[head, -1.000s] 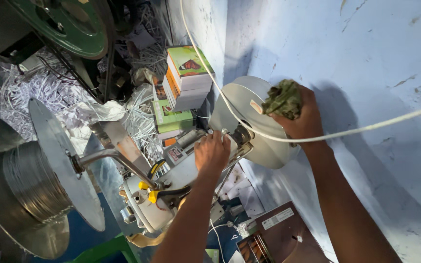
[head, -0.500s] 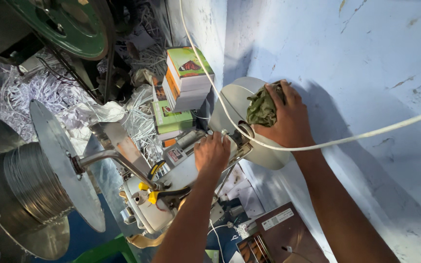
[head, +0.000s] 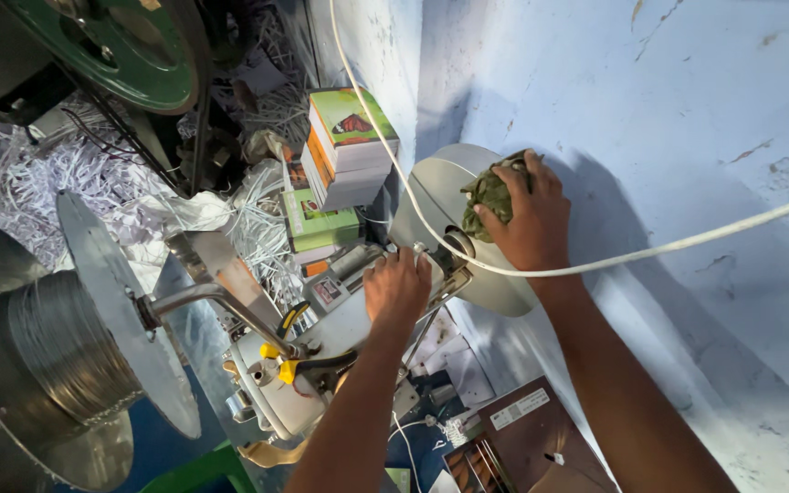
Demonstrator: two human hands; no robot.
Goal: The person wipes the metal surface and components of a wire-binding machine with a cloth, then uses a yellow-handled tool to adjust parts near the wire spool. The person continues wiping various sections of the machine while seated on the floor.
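Right hand (head: 527, 219) pressing green rag (head: 490, 194), apparently, against disc (head: 440, 196).

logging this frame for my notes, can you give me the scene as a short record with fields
left hand: rests on the grey machine
right hand: presses a green rag on the pale disc
cable: white, runs across the right wrist
spool: wire-wound, lower left
boxes: green stack beside the wall
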